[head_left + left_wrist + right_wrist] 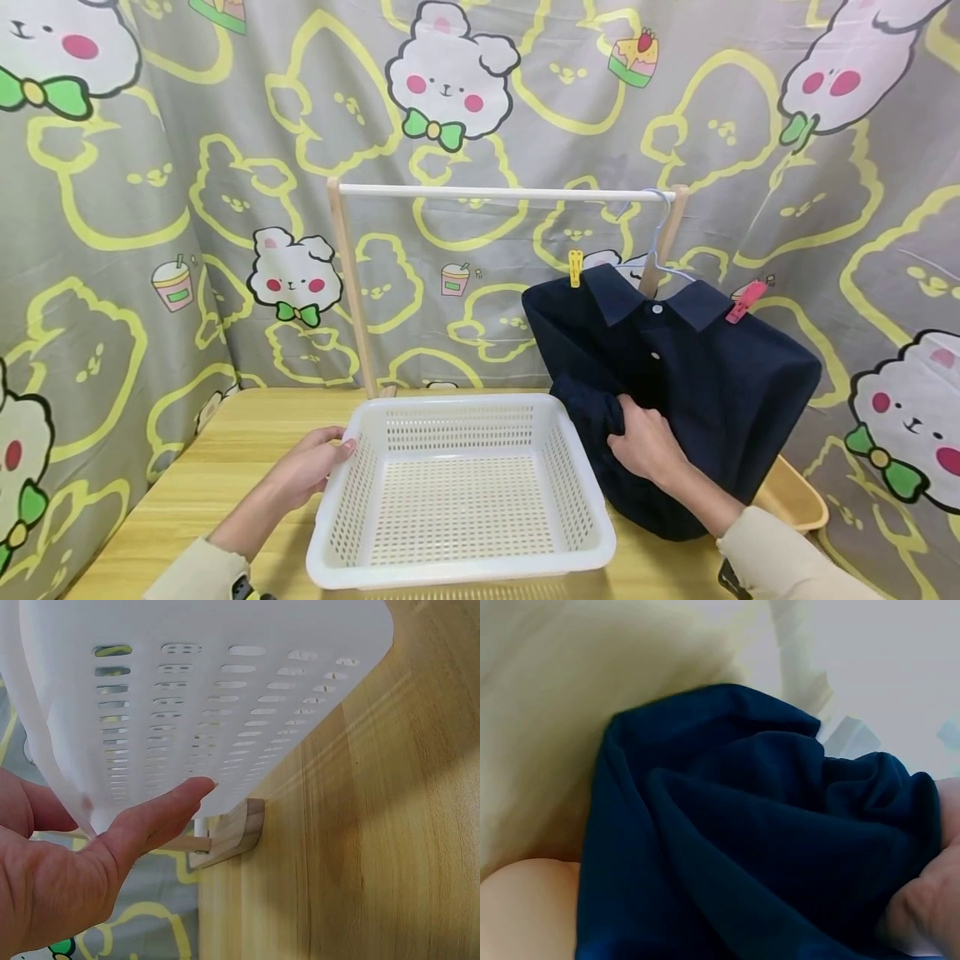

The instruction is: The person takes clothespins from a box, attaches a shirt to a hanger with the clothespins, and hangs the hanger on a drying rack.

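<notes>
A dark navy collared shirt hangs on a light blue wire hanger. A yellow clothespin and a pink clothespin clip its shoulders. My right hand grips a bunched fold at the shirt's lower left side; in the right wrist view the gathered cloth covers most of the fingers. A white perforated plastic basket with nothing inside stands before me. My left hand holds its left rim, and the left wrist view shows the thumb against the basket's outer wall.
The hanger hooks over the right end of a white bar on a wooden rack. Behind the shirt at right sits an orange-yellow tray. Wood-grain table surrounds the basket; a patterned curtain closes off the back and sides.
</notes>
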Demonstrator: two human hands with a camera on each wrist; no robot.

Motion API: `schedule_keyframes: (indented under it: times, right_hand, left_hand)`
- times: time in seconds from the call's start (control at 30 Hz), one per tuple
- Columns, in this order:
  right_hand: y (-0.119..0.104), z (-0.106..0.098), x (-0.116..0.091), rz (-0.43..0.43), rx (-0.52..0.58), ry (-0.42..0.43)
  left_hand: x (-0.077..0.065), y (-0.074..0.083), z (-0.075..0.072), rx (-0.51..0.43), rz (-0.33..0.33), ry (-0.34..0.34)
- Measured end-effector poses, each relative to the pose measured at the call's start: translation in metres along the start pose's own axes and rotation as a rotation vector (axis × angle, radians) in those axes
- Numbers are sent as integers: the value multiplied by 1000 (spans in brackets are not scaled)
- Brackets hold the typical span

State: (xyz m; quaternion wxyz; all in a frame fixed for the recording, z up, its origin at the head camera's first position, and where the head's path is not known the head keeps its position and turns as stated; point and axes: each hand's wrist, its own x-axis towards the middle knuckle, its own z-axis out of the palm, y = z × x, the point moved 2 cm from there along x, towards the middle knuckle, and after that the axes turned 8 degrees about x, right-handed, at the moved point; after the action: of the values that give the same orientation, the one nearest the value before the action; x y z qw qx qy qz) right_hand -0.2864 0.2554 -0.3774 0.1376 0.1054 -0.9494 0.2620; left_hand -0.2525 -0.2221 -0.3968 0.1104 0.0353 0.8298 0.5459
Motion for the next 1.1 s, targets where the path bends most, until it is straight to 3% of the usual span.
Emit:
schedule_keyframes:
  times: [0.33,0.67,0.87,1.1]
  right_hand:
    - [4,20,-8,-63,-194,-72]
    - [-4,42,-23,-167,-458,-61]
    - [-6,43,-27,-102,-394,-122]
    - [-18,24,-27,9,-263,-222]
  left_hand:
    - [1,-1,-1,-1,4,-6]
    - [0,-2,-1,1,4,-14]
    - [0,-4,-1,7,-3,-15]
    - [-1,-1,0,80,-29,29]
